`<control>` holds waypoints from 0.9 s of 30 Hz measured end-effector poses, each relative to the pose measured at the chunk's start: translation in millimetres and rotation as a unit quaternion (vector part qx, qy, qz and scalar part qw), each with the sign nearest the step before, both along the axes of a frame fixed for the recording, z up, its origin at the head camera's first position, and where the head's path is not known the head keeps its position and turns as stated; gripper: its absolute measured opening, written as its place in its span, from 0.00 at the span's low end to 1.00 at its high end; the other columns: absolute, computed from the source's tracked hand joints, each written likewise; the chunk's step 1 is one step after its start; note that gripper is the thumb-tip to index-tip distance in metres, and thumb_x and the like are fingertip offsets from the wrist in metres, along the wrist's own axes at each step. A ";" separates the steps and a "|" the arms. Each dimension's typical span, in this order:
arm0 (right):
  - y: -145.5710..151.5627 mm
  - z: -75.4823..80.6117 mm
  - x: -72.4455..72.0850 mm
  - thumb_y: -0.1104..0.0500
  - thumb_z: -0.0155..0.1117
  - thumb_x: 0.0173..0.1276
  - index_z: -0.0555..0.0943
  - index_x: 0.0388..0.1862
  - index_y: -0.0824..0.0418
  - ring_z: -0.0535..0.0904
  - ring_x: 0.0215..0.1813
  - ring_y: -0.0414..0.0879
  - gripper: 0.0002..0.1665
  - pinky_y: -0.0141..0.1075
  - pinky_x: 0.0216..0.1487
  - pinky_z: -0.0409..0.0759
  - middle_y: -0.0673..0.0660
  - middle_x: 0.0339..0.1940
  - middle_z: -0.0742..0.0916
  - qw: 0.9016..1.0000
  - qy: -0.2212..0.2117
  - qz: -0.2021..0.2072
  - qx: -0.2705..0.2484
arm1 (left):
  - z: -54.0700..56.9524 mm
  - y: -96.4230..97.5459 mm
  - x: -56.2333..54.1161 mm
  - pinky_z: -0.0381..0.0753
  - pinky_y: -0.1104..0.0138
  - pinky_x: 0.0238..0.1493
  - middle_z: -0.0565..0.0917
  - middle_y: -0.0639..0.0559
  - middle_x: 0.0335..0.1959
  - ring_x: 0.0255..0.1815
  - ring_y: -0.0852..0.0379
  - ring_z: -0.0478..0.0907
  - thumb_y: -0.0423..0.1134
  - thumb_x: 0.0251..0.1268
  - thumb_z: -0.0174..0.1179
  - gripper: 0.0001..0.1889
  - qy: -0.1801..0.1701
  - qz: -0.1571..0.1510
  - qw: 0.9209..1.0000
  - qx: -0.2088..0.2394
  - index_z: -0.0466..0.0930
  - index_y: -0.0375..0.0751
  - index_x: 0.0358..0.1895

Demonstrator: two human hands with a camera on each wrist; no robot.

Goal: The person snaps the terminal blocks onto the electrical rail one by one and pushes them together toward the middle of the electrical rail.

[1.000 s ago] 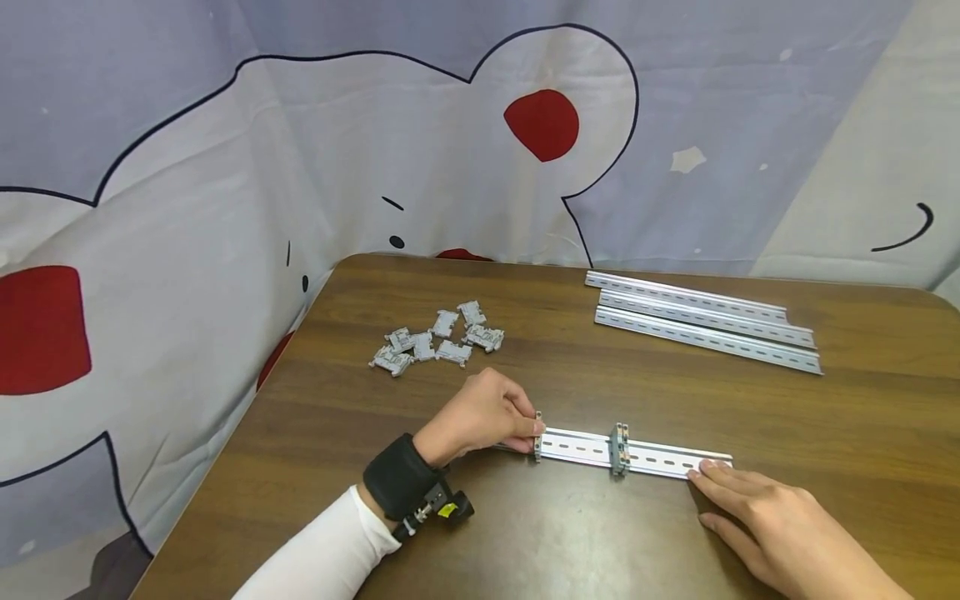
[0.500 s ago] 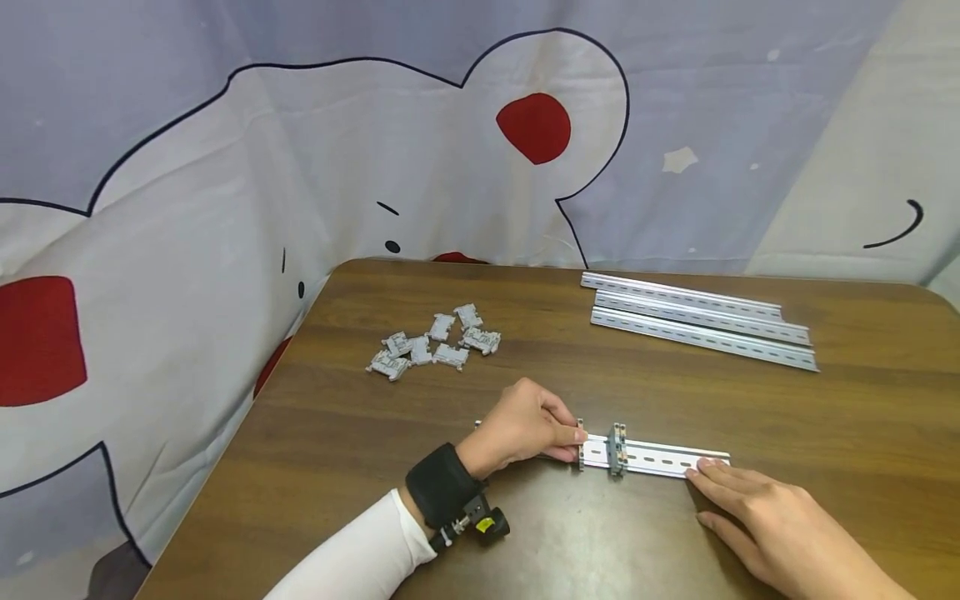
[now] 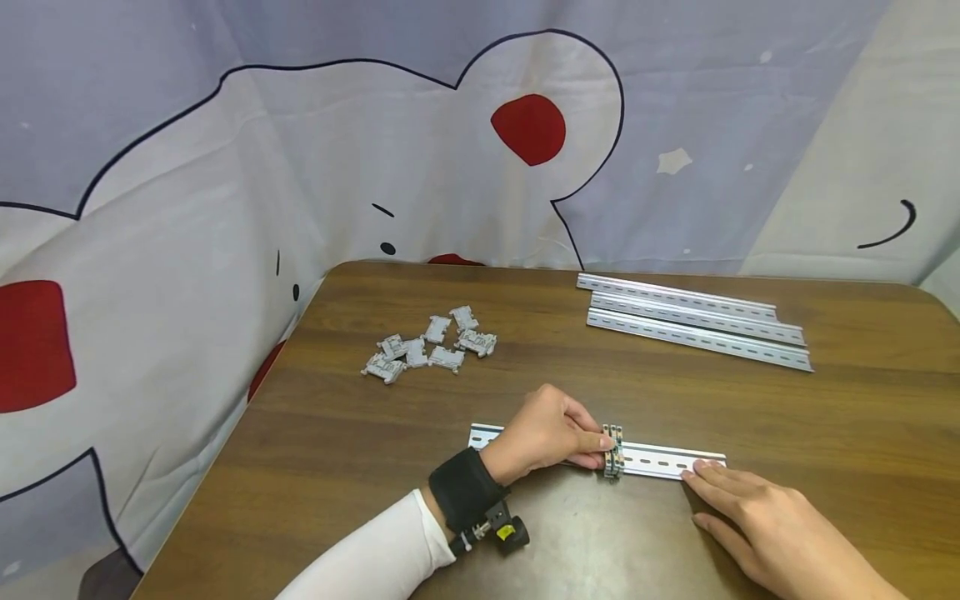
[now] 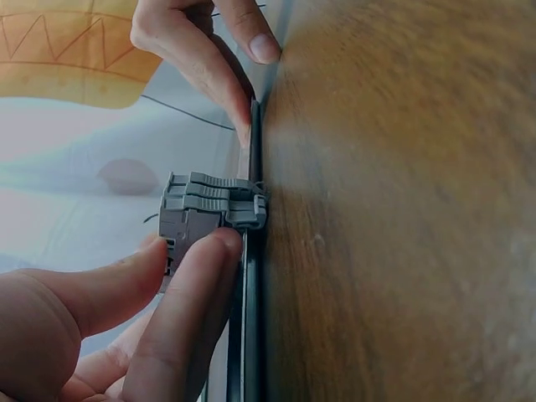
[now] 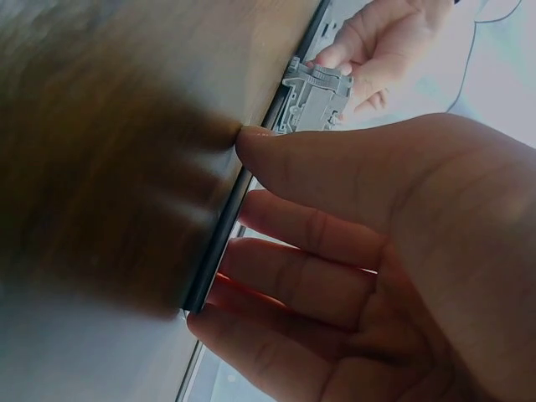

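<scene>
A slotted metal DIN rail [image 3: 660, 461] lies on the table, with a small stack of grey terminal blocks [image 3: 613, 452] standing across it. My left hand [image 3: 543, 433] pinches the leftmost block of the stack between thumb and fingers. In the left wrist view, the blocks [image 4: 205, 201] sit side by side on the rail, right at the fingertips. At the rail's right end my right hand [image 3: 765, 508] rests its straight fingertips on the metal, the thumb lying lower on the table side. The left hand and wrist cover part of the rail's left half.
Several loose grey terminal blocks [image 3: 415, 353] lie scattered at the back left of the wooden table [image 3: 337, 467]. Three more rails [image 3: 697, 340] lie roughly parallel at the back right. A printed curtain [image 3: 420, 150] hangs behind the table.
My left hand has slid its terminal block rightward along the rail, up against the blocks standing there. More of the rail's left end shows. The right hand has stayed on the right end.
</scene>
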State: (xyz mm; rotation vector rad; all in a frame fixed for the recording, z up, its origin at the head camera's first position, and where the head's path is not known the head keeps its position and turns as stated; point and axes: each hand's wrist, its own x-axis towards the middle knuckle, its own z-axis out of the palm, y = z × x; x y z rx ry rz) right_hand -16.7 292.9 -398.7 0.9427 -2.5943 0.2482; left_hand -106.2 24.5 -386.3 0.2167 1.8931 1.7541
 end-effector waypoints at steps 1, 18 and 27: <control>0.0 0.2 0.0 0.47 0.71 0.61 0.85 0.52 0.59 0.85 0.48 0.53 0.25 0.46 0.40 0.82 0.59 0.51 0.87 1.000 0.000 0.000 0.000 | 0.0 -0.2 -0.1 0.85 0.63 0.31 0.87 0.43 0.24 0.25 0.49 0.87 0.28 0.53 0.70 0.03 0.000 -0.002 1.000 0.001 0.86 0.30 0.30; 1.3 0.8 1.4 0.50 0.75 0.55 0.85 0.52 0.58 0.85 0.48 0.52 0.26 0.44 0.40 0.81 0.57 0.51 0.87 1.000 -0.008 -0.016 0.002 | 4.5 -4.2 -0.4 0.83 0.66 0.26 0.88 0.53 0.24 0.25 0.55 0.86 0.33 0.56 0.70 0.07 0.086 -0.061 0.992 -0.072 0.88 0.34 0.37; 1.4 5.1 -1.9 0.56 0.77 0.52 0.86 0.50 0.52 0.85 0.48 0.48 0.23 0.25 0.54 0.74 0.49 0.49 0.87 0.999 -0.015 -0.021 -0.029 | 22.6 -51.3 -6.1 0.78 0.75 0.37 0.88 0.54 0.37 0.35 0.64 0.82 0.39 0.55 0.73 0.13 0.282 -0.117 0.919 -0.249 0.87 0.42 0.43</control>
